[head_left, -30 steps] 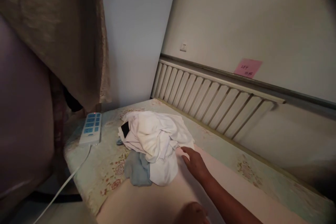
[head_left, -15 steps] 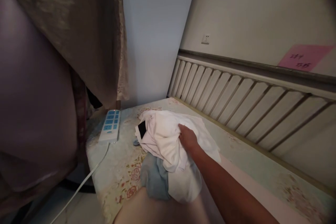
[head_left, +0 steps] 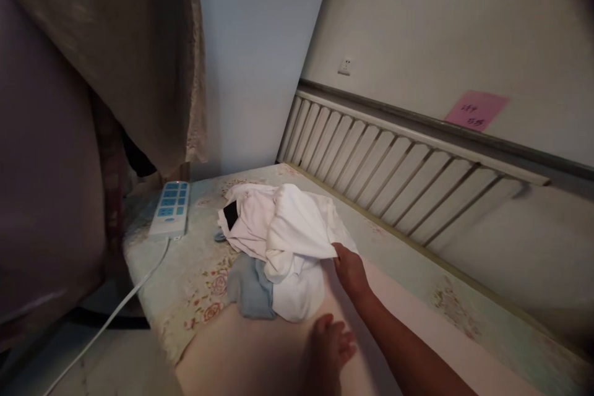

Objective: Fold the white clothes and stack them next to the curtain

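On the patterned cover lies a rumpled pile of clothes. My right hand (head_left: 350,269) pinches the corner of a white garment (head_left: 304,219) and holds that edge stretched toward the right. Left of it in the pile is a pale pink garment (head_left: 253,216), with a black patch (head_left: 231,215) at its far left. A blue-grey cloth (head_left: 253,288) and another white piece (head_left: 299,294) stick out at the near side. My left hand (head_left: 331,343), slightly blurred, is low in front of the pile, fingers loosely apart and holding nothing.
A white power strip (head_left: 171,209) with blue sockets lies left of the pile, its cord (head_left: 118,309) hanging off the edge. A brown curtain (head_left: 148,62) hangs at the left. Along the right wall runs a radiator (head_left: 366,161), below a pink paper note (head_left: 477,110).
My right hand has drawn the white garment's corner out to the right and nearer. My left hand has come into view at the bottom. The view has shifted rightward.
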{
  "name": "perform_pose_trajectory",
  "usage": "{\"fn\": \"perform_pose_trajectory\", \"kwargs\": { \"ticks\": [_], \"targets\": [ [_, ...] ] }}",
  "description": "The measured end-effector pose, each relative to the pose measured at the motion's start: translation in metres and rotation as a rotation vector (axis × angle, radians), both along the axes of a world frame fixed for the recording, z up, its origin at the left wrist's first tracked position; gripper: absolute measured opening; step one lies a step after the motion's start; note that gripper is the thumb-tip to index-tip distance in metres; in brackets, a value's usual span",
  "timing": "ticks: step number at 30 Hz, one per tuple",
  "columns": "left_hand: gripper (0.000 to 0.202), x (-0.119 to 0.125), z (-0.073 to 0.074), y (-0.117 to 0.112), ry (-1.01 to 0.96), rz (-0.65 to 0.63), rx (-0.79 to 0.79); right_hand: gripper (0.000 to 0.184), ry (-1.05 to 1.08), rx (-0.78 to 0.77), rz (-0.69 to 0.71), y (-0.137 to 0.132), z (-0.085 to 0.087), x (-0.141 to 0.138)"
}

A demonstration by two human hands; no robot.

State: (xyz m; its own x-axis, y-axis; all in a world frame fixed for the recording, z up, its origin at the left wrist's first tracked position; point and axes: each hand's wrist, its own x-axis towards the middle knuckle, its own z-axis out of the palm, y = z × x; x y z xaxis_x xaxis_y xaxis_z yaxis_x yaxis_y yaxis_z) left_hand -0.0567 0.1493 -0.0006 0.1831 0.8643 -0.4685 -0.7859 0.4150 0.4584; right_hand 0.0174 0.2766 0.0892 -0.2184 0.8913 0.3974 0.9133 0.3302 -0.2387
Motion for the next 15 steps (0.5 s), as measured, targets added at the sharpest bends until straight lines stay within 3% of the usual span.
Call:
{"fn": "perform_pose_trajectory", "kwargs": {
  "ticks": [2, 4, 11, 15],
  "targets": [
    [0.051, -0.007, 0.0, 0.004, -0.121, 0.162, 0.057, 0.029, 0.043, -0.013, -0.007, -0.026, -0.01, 0.018],
    [0.056, -0.013, 0.002, 0.009, -0.162, 0.229, 0.105, 0.03, 0.068, -0.03, -0.043, -0.053, -0.018, 0.034],
    [0.045, -0.014, 0.02, 0.017, -0.135, 0.154, 0.145, 0.036, 0.147, -0.05, -0.138, -0.159, -0.036, 0.073],
    [0.042, -0.013, 0.027, 0.012, -0.154, 0.138, 0.042, 0.04, 0.116, -0.017, -0.239, -0.22, -0.049, 0.085]
  ]
}}
